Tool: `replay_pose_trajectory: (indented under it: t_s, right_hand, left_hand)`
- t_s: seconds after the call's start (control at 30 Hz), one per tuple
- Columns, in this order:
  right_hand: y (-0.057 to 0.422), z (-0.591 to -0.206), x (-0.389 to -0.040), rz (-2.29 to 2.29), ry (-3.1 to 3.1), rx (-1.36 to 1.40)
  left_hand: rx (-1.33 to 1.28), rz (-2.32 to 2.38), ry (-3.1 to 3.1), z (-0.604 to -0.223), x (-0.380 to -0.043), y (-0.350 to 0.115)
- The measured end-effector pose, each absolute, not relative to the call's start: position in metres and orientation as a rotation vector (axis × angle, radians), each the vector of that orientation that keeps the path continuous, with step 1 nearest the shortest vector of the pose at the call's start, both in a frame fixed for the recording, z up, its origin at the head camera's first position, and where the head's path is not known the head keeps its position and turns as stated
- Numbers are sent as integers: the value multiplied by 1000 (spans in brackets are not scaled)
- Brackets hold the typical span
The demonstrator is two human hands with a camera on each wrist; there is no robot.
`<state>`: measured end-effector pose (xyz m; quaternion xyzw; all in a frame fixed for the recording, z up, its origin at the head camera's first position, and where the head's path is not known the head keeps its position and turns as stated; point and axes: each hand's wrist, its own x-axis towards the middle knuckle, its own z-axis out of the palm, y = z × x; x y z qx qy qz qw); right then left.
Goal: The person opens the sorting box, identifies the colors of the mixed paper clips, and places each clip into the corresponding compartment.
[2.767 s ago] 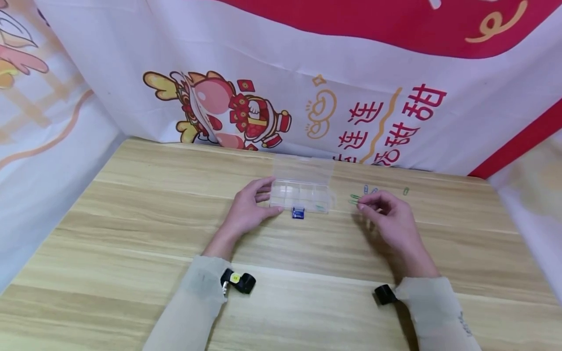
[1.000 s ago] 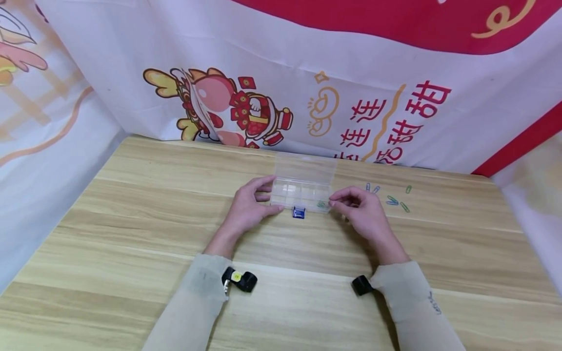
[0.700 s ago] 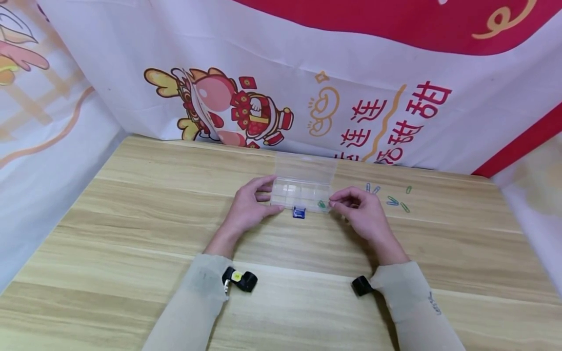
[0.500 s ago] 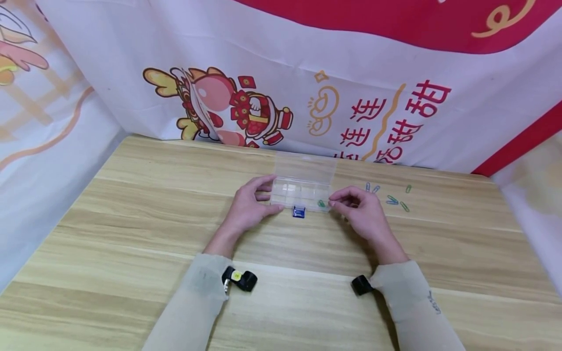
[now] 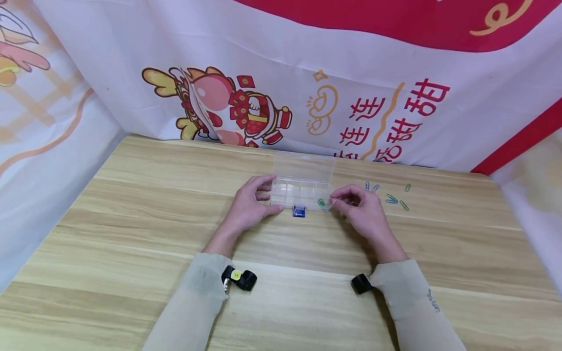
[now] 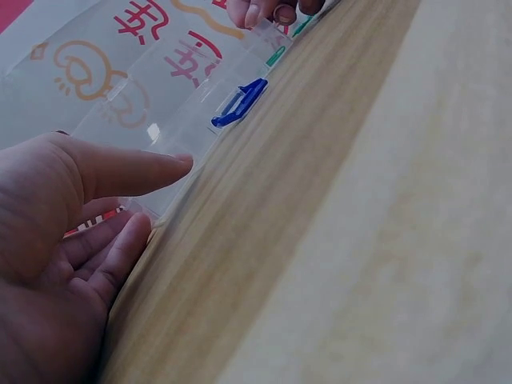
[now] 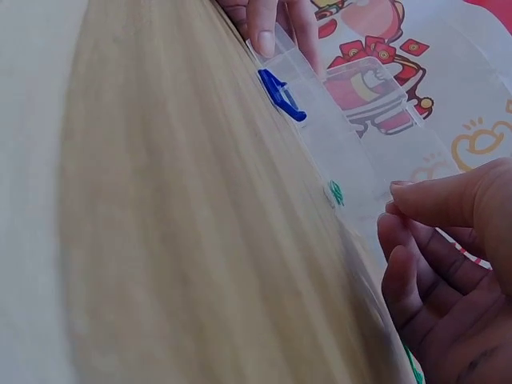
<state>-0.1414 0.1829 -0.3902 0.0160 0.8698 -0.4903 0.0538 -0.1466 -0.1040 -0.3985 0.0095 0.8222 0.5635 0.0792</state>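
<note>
A clear divided plastic box (image 5: 293, 194) lies on the table with its lid (image 5: 303, 168) raised at the back. My left hand (image 5: 251, 204) grips the left end, thumb at the front and fingers behind. At the front right corner, my right hand (image 5: 361, 210) pinches the box's edge between thumb and index finger; in the right wrist view those fingertips (image 7: 400, 192) nearly meet there. Green paper clips (image 7: 336, 193) sit in the front right compartment. A blue latch (image 5: 299, 211) sticks out from the front.
Right of the box lie loose paper clips: blue ones (image 5: 367, 185), a blue and green cluster (image 5: 391, 199), a green one (image 5: 404, 205) and another green one (image 5: 408, 187). A printed cloth (image 5: 303, 48) hangs behind the wooden table (image 5: 281, 302).
My right hand, earlier pinching a green paper clip over the loose ones, has moved left to the box's corner and stays there. More green shows in the front right compartment. My left hand stays put.
</note>
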Motion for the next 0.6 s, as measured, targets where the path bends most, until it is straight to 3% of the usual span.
replay_pose_trajectory:
  t_s: [0.4,0.6]
  right_hand:
    - [240,-383,-137,-1574,2582,248]
    - [287,-387,-132,-1673,2542,506]
  left_hand:
    - [23,1686,2458,-399,-148,-104]
    - [20,1694,2456,-401,-147,-104]
